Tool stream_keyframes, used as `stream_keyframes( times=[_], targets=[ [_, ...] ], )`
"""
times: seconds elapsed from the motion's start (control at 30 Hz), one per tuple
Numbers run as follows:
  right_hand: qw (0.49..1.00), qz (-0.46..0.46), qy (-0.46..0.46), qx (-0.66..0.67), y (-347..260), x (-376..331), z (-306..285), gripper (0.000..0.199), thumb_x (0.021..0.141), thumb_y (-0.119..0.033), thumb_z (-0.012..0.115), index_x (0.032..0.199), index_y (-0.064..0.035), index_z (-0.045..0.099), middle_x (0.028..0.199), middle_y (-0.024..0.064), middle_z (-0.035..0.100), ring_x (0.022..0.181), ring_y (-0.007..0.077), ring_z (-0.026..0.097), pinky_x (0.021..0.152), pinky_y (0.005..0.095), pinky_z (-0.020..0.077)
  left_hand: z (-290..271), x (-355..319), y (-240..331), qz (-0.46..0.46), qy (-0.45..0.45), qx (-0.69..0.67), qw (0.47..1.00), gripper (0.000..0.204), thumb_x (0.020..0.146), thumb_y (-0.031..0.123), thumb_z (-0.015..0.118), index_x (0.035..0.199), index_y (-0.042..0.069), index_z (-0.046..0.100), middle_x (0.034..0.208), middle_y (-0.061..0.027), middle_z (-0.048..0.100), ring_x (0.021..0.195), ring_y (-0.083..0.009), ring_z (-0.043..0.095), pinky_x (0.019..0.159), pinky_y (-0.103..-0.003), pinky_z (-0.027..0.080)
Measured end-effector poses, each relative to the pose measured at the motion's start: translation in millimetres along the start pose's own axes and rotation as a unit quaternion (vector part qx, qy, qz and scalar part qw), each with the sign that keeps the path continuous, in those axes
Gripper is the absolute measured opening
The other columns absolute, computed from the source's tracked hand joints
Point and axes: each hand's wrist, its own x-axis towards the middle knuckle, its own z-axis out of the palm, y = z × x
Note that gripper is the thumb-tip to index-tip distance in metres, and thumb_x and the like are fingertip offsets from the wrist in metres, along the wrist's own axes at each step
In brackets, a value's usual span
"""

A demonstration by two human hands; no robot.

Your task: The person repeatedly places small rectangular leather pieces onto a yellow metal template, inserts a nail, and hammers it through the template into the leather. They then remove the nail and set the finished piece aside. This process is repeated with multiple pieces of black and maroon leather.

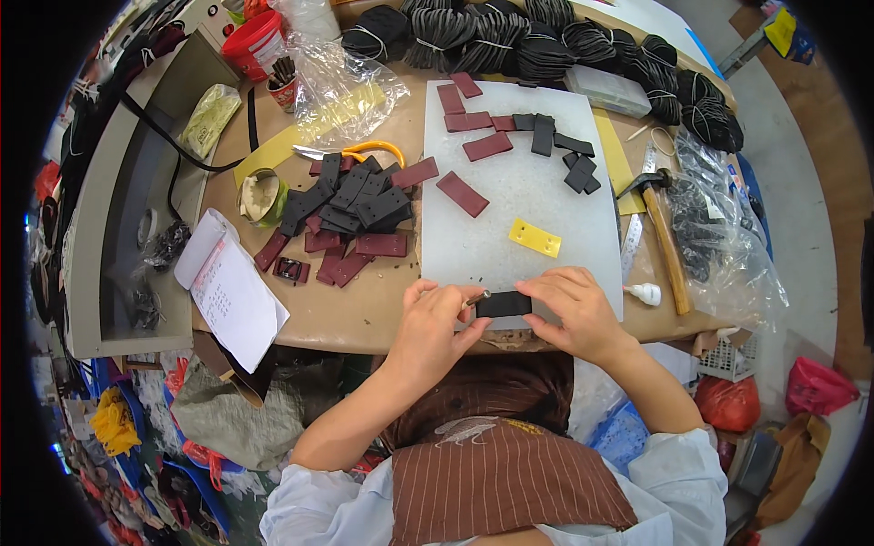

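A small black rectangular piece [503, 305], leather-like, lies at the near edge of the white cutting board [469, 250]. My left hand [431, 320] is closed round a short metal rod [479, 298], and its thumb reaches the piece's left end. Fingers and thumb of my right hand [575, 314] pinch the right end of the same piece. Just beyond, a yellow plate with small holes [534, 237] rests on the board. Farther up the board lie several maroon pieces [462, 194] and several black ones [542, 135].
Left of the board is a heap of black and maroon pieces [350, 202], with orange-handled scissors [373, 148] behind it. An open notebook [238, 296] lies at the table's left. To the right are a hammer [669, 250] and a small white bottle [645, 293]. Bundled black strips [523, 41] line the back.
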Motion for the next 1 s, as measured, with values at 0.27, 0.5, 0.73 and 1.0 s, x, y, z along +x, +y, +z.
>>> stream_keyframes(
  times=[0.27, 0.5, 0.73, 1.0],
  targets=[
    [0.994, 0.055, 0.022, 0.094, 2.0, -0.4, -6.9, 0.065, 0.071, -0.011, 0.076, 0.131, -0.0089, 0.051, 0.102, 0.0043, 0.066, 0.097, 0.0267, 0.059, 0.087, 0.0376, 0.0450, -5.8, 7.2, 4.2, 0.008, -0.032, 0.032, 0.999, 0.037, 0.067, 0.008, 0.081, 0.099, 0.006, 0.061, 0.074, 0.0015, 0.060, 0.066, -0.0135, 0.057, 0.087, -0.036, 0.042],
    [0.994, 0.073, -0.009, 0.076, 6.8, -2.6, -5.4, 0.055, 0.072, -0.012, 0.076, 0.123, -0.0122, 0.057, 0.103, 0.0008, 0.066, 0.100, 0.0248, 0.057, 0.087, 0.0372, 0.0440, -5.5, 7.1, 4.8, -0.012, -0.041, 0.026, 0.999, 0.038, 0.068, 0.009, 0.081, 0.102, 0.006, 0.063, 0.072, 0.0013, 0.059, 0.066, -0.0136, 0.058, 0.093, -0.038, 0.042],
    [0.998, 0.010, 0.021, -0.056, -3.4, -0.7, -4.7, 0.017, 0.071, -0.015, 0.076, 0.087, -0.0182, 0.073, 0.097, 0.0015, 0.060, 0.101, 0.0303, 0.052, 0.087, 0.0386, 0.0433, -11.6, 6.0, 5.6, -0.019, -0.057, 0.005, 0.998, 0.032, 0.070, 0.008, 0.079, 0.097, 0.008, 0.061, 0.090, 0.0005, 0.068, 0.075, -0.0144, 0.061, 0.094, -0.040, 0.039],
    [0.999, 0.008, -0.011, -0.042, -2.5, 1.5, -9.5, 0.016, 0.072, -0.014, 0.075, 0.088, -0.0141, 0.072, 0.099, 0.0036, 0.058, 0.106, 0.0306, 0.050, 0.088, 0.0416, 0.0444, -24.1, -12.6, 3.1, 0.083, -0.078, 0.134, 0.984, 0.021, 0.072, 0.000, 0.066, 0.084, 0.011, 0.053, 0.112, 0.0066, 0.068, 0.102, -0.0167, 0.062, 0.102, -0.048, 0.024]
  ],
)
